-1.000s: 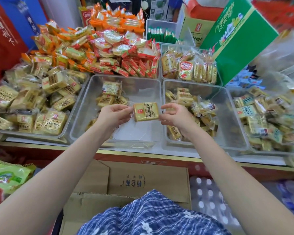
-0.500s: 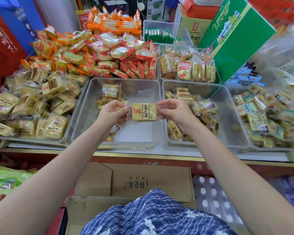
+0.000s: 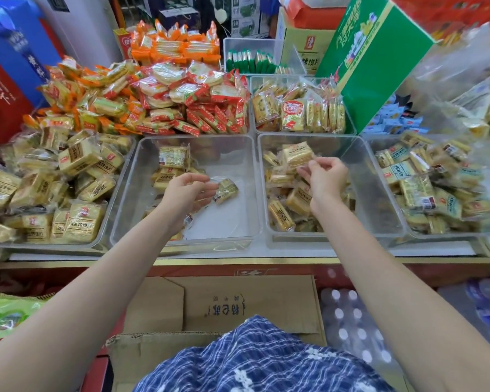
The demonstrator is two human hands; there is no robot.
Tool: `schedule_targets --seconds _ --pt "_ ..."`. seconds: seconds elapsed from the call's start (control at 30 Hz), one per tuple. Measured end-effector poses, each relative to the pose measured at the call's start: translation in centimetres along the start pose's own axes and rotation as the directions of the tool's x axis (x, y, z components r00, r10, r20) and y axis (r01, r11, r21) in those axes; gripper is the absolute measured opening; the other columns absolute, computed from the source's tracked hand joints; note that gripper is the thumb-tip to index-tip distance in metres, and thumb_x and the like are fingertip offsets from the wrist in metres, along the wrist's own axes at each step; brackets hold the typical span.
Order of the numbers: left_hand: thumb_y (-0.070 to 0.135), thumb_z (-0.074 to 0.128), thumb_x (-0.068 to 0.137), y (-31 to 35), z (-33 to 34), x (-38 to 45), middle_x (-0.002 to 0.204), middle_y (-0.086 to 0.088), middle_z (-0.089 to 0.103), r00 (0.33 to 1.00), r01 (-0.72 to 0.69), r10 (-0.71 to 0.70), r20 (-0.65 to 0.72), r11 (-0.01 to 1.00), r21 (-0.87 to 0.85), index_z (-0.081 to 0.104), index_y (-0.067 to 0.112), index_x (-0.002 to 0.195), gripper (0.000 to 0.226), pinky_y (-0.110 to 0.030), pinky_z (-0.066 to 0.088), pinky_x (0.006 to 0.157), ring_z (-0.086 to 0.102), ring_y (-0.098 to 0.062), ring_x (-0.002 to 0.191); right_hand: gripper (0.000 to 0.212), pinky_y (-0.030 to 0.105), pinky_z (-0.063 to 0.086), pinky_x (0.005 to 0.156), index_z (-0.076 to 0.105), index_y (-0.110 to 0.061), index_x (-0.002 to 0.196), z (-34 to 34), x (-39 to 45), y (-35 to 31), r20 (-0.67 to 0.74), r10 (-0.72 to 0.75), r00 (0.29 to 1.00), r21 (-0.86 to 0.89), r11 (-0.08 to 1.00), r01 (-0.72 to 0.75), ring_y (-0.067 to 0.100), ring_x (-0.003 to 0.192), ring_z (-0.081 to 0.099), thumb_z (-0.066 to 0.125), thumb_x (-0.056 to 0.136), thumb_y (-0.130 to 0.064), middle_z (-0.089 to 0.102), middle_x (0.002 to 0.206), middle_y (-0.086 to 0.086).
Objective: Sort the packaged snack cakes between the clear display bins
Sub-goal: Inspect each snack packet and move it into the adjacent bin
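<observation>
The left hand hangs over the middle clear bin with a yellow snack cake at its fingertips. Its grip looks loosely curled around the wrapper's near edge, about to let go, though whether the fingers truly pinch the film is hard to tell. The right hand is over the neighbouring bin, thumb and fingers pinched on the clear wrapper edge of another cake lying on top of that bin's pile.

To do this step well, the left hand should lay its cake flat, label up, beside the few packs stacked at the back left of the middle bin, rather than let it drop in the bare middle of the floor. The right hand should lift only the top pack by its sealed edge, squeezing film and not cake, since these look soft and crushable. It helps to check the label against the packs already in the middle bin before carrying it across the wall between bins.

Half a second ago both hands held a single cake together, flat and label up, above the wall between the two bins. Now the hands are apart: the left has that cake low in the middle bin, and the right has moved to the pile on its own side.
</observation>
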State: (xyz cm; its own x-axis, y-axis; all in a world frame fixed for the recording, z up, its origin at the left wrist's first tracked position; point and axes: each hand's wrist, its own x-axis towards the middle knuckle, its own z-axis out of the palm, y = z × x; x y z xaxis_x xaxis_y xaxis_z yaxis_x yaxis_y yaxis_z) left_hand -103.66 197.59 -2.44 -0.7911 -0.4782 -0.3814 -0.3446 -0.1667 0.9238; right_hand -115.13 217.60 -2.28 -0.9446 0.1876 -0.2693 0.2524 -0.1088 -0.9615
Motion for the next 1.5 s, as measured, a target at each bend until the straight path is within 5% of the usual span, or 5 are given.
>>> schedule_targets --seconds 0.2,0.67,1.1,1.23,1.5 --pt "0.000 0.047 0.094 -0.9 1.5 0.2 0.093 -0.009 0.068 0.999 0.031 -0.030 0.019 1.000 -0.001 0.056 0.010 0.096 0.013 -0.022 0.055 0.074 0.065 -0.016 0.084 0.036 0.027 0.050 0.091 0.052 -0.016 0.123 -0.4 1.1 -0.4 0.053 -0.046 0.998 -0.170 0.984 0.055 0.011 0.104 0.057 0.049 0.093 0.002 0.056 0.116 -0.006" --pt "0.005 0.045 0.093 -5.8 -6.5 0.5 0.113 -0.004 0.060 0.966 0.066 0.065 -0.252 0.875 0.480 0.058 0.015 0.106 0.021 -0.028 0.046 0.074 0.055 -0.014 0.090 0.017 0.034 0.056 0.077 0.056 -0.012 0.095 7.2 -2.3 6.2 0.568 0.126 0.813 -0.517 0.823 0.233 0.013 0.073 0.059 0.044 0.092 0.000 0.059 0.098 0.008" --pt "0.002 0.049 0.091 -7.9 -11.4 0.3 0.130 -0.005 0.054 0.956 0.013 0.159 -0.245 0.816 0.578 0.052 0.011 0.129 0.039 -0.025 0.035 0.095 0.049 -0.020 0.120 0.063 0.031 0.023 0.112 0.037 -0.014 0.144 20.1 -7.2 12.0 0.896 0.357 0.262 -0.396 0.379 0.837 0.025 0.139 0.029 0.055 0.086 0.003 0.033 0.151 0.011" --pt "0.001 0.047 0.092 -7.9 -11.6 0.1 0.131 0.000 0.052 0.960 -0.014 0.164 -0.226 0.836 0.548 0.050 0.013 0.130 0.041 -0.017 0.032 0.087 0.046 -0.010 0.107 0.058 0.038 0.031 0.108 0.045 -0.013 0.137 21.7 -7.0 13.8 0.876 0.389 0.285 -0.396 0.240 0.886 0.031 0.130 0.039 0.066 0.084 -0.010 0.040 0.140 0.016" --pt "0.006 0.051 0.092 -7.6 -11.0 0.1 0.135 -0.005 0.050 0.969 -0.031 0.165 -0.183 0.819 0.574 0.049 0.012 0.131 0.040 -0.022 0.034 0.094 0.046 -0.016 0.118 0.025 0.027 0.043 0.067 0.052 -0.019 0.070 17.7 -5.2 12.7 0.820 0.087 0.565 -0.517 0.534 0.669 0.012 0.071 0.048 0.072 0.080 -0.009 0.050 0.078 -0.003"
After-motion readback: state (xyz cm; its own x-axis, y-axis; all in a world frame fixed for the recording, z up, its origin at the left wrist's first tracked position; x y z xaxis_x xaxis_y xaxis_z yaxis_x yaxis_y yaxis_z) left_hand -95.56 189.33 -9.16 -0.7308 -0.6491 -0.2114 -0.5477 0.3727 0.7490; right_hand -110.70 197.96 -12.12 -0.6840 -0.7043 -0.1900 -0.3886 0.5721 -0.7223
